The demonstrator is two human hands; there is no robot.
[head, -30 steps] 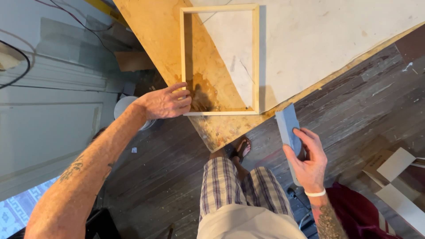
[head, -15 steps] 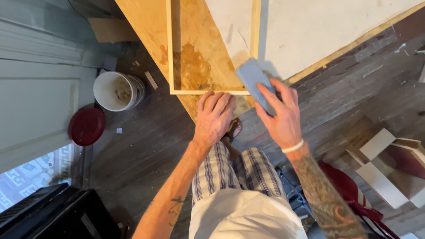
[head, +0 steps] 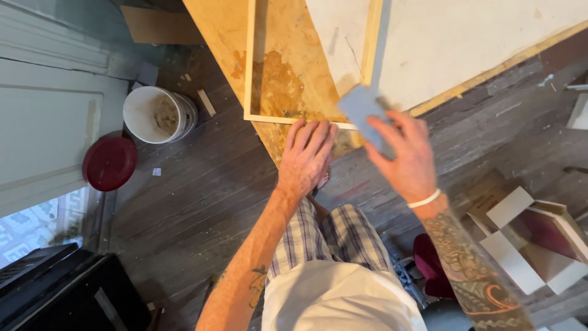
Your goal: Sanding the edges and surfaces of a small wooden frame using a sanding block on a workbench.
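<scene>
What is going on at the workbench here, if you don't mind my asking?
A person stands over a plywood board with a pale wooden frame lying on it. The left hand presses flat on the board's near corner, fingers touching the frame's near rail. The right hand holds a grey-blue sanding block at the frame's near right corner. On the floor to the left sit a white bucket and a red lid.

Both arms were bare, with no sleeves. The left hand [head: 306,156] wore nothing, and a small dark tattoo marked the left forearm near the elbow. The right hand [head: 407,156] had 1 thin white band at the wrist, above a forearm densely covered in tattoos. The person wore plaid shorts and a white shirt.
</scene>
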